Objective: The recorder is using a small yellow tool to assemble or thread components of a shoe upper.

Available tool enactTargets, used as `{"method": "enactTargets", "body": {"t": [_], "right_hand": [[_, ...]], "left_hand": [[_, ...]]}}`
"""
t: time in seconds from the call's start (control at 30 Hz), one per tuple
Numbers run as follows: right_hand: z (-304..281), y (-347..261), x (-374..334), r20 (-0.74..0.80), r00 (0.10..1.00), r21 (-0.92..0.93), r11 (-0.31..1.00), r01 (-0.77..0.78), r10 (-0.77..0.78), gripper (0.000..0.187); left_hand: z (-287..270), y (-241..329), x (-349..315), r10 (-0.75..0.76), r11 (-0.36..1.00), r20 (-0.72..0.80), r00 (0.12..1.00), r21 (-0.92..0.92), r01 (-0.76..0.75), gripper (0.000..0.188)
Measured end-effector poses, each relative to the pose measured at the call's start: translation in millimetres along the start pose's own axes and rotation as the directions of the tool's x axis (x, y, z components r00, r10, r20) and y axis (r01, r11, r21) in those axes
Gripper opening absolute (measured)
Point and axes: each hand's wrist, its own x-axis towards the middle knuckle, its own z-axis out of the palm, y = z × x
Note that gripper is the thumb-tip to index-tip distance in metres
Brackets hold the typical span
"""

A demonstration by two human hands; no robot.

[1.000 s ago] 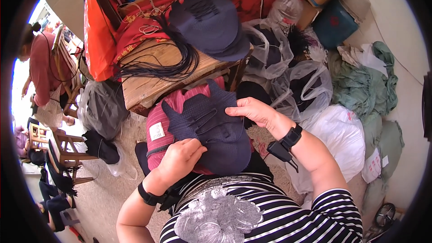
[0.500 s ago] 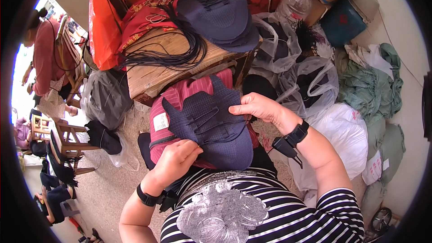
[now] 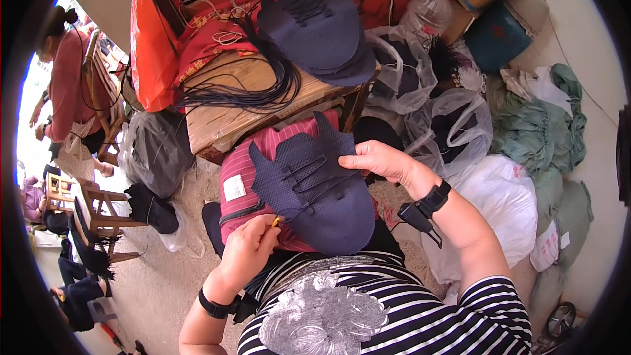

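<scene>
A navy textured shoe upper (image 3: 335,213) with dark lace (image 3: 307,174) threaded across its middle lies on a red striped cushion (image 3: 240,164) on my lap. My right hand (image 3: 381,160) pinches the upper's right edge between thumb and fingers. Just off its lower left edge, my left hand (image 3: 253,242) is closed, with a small yellow tip (image 3: 276,221) showing at its fingertips; the rest of that object is hidden. A thin dark strand seems to run from the lacing toward this hand.
Ahead stands a wooden stool (image 3: 230,79) bearing a bundle of dark laces (image 3: 282,72) and stacked navy uppers (image 3: 315,26). Plastic bags (image 3: 453,125) and a white sack (image 3: 493,217) lie on the right. At far left is another person (image 3: 69,85) near wooden stools.
My left hand has drawn slightly down and away from the upper, and the yellow tip now shows. The upper has turned a little and shifted right; my right hand still pinches its edge.
</scene>
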Motion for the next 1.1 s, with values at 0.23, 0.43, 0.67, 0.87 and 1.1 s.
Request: {"method": "enactTargets", "body": {"t": [0.23,0.43,0.67,0.87,1.1], "right_hand": [[2,12,-5,-0.032,0.995,0.072,0.993,0.096,-0.094,0.026],[-3,20,-3,-0.106,0.985,0.085,0.986,0.144,-0.135,0.023],[-7,5,-3,-0.176,0.957,0.097,0.963,0.251,-0.232,0.022],[6,-1,3,-0.255,0.936,-0.120,0.968,0.219,-0.243,0.021],[33,-3,-3,-0.407,0.661,-0.645,0.711,0.281,-0.630,0.035]], "left_hand": [[11,-12,3,-0.166,0.923,0.050,0.985,-0.344,0.174,0.016],[-23,-37,7,-0.253,0.845,-0.134,0.958,-0.514,0.151,0.017],[-72,-96,-17,-0.302,0.871,-0.522,0.798,-0.491,0.008,0.025],[-69,-113,-31,-0.353,0.864,-0.575,0.738,-0.503,0.022,0.025],[-80,-133,-37,-0.360,0.863,-0.636,0.683,-0.505,-0.015,0.024]]}}
